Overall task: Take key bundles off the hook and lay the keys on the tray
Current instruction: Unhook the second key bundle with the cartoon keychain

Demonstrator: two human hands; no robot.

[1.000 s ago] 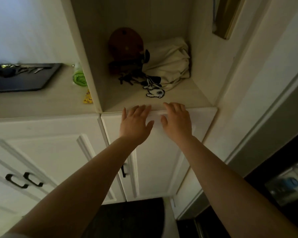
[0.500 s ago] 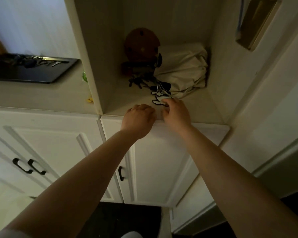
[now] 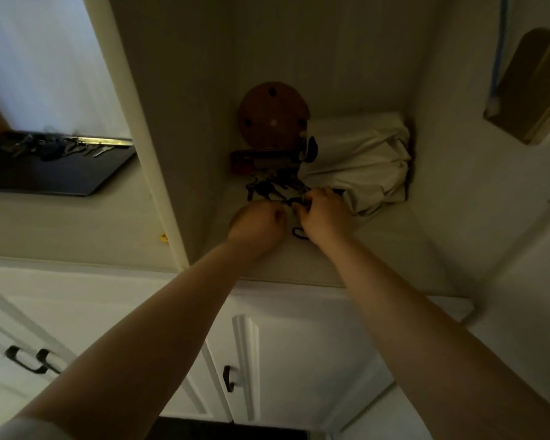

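As alcove is dim | both hands' grip on key bundle (image 3: 275,187): can't tell | left hand (image 3: 258,222) curled | right hand (image 3: 324,217) hides fingertips

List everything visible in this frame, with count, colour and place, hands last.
key bundle: one, dark, in the alcove under the wooden hook board
wooden hook board: one, round, brown, on the alcove's back wall
cloth bag: one, off-white, crumpled in the alcove's right corner
tray: one, black, on the counter at left, keys already on it
cabinet handles: three, black, on the white doors below
left hand: fingers curled, at the keys; grip unclear
right hand: pinching a dark key ring
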